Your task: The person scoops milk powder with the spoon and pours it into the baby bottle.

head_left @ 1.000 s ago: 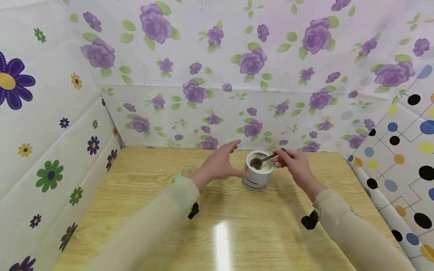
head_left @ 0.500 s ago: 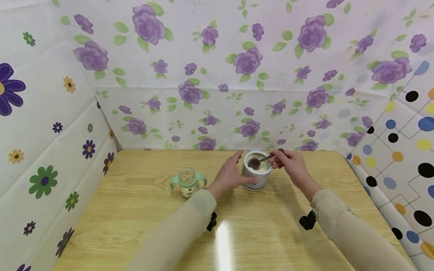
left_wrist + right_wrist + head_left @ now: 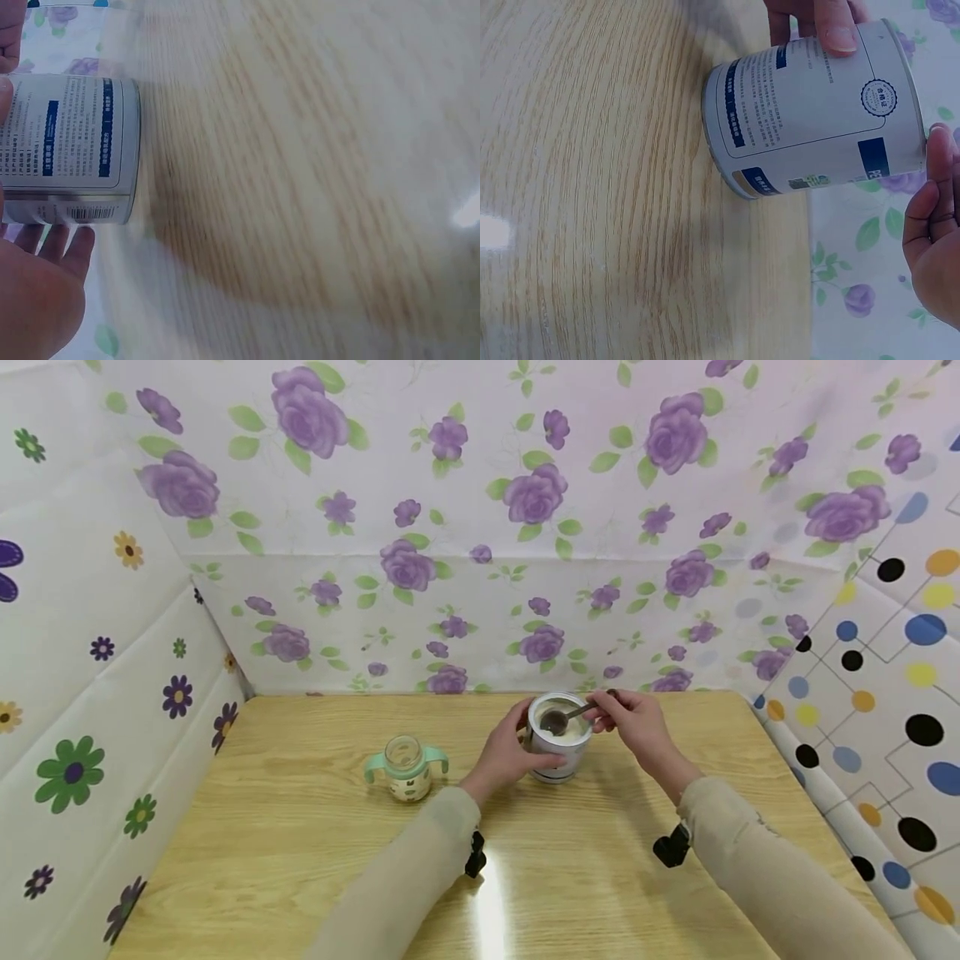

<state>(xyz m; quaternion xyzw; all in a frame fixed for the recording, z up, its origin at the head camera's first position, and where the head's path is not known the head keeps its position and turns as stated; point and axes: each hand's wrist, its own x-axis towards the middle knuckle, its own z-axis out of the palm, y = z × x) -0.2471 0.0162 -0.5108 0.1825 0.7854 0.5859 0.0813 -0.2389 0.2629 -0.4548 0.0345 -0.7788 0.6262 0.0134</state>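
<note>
A white can of pale powder [image 3: 574,755] stands upright and open-topped near the table's back edge. My left hand [image 3: 504,757] grips its left side, thumb across the front and fingers behind. Printed text and a barcode show on the can [image 3: 67,150] in the left wrist view. With thumb and fingers, my right hand [image 3: 643,728] pinches the handle of a dark metal spoon [image 3: 555,722]. The spoon's bowl is at the can's mouth, over the powder; whether it touches cannot be told. In the right wrist view, curled fingers [image 3: 922,210] are beside the can's rim.
A glass baby bottle [image 3: 408,787] with mint-green handles stands uncapped to the left of the can. The wooden table [image 3: 300,827] meets a flowered cloth wall [image 3: 337,618] at the back. Patterned cloths hang at both sides.
My left hand has moved right and closed round the can, bringing the bottle into full view. The right hand still holds the spoon at the can's mouth. The head view has shifted slightly.
</note>
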